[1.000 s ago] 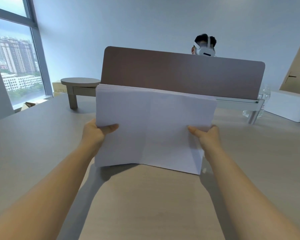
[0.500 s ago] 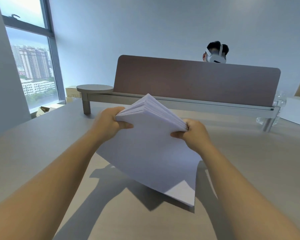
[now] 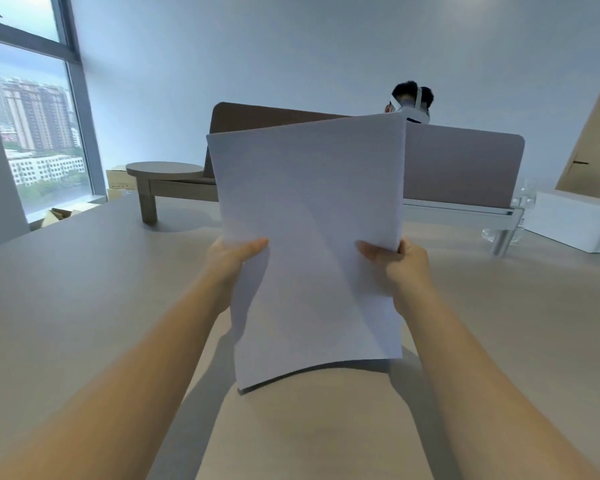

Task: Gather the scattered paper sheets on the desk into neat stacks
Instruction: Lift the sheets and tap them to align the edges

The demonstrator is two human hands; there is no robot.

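A thick stack of white paper sheets (image 3: pixel 309 244) stands upright on its short edge, long side vertical, its bottom edge just over the light wooden desk (image 3: pixel 84 306). My left hand (image 3: pixel 232 261) grips the stack's left edge with the thumb across the front. On the right edge, my right hand (image 3: pixel 399 268) grips it the same way. The sheets look aligned and bow slightly at the bottom. No loose sheets show on the desk.
A brown divider panel (image 3: pixel 465 168) runs along the desk's far edge, with a person's head behind it. A round-ended shelf (image 3: pixel 163 171) sits at the back left, a white box (image 3: pixel 568 223) and a clear bottle (image 3: pixel 523 209) at the back right. A window is at the left.
The stack was upright on its long edge, then tilted flat and was turned. It now stands upright on its short edge, still held by both hands.
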